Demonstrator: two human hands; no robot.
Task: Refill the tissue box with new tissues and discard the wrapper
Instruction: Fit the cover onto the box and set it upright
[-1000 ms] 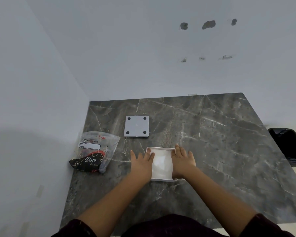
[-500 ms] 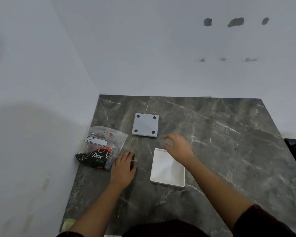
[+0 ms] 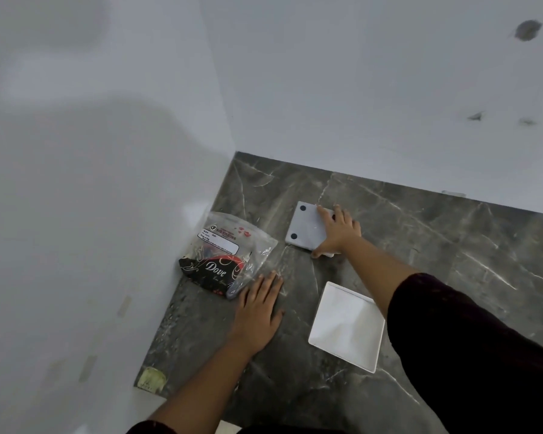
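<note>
Now the right hand (image 3: 336, 231) had left the white square tissue box (image 3: 347, 327) and grasped its grey square lid (image 3: 308, 228), while the left hand (image 3: 259, 303) lay flat and open beside the crumpled clear plastic wrapper (image 3: 226, 255), so closing seemed next.

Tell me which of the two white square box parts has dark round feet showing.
The grey-white square plate farther back, under the right hand. Two dark round feet show on it; the open white tray nearer the person has none.

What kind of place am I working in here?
Probably a plain indoor room, at a dark marble-look table pushed into the corner of bare white walls. The far wall shows scuffs and holes; there are no furnishings in view to narrow it further.
</note>
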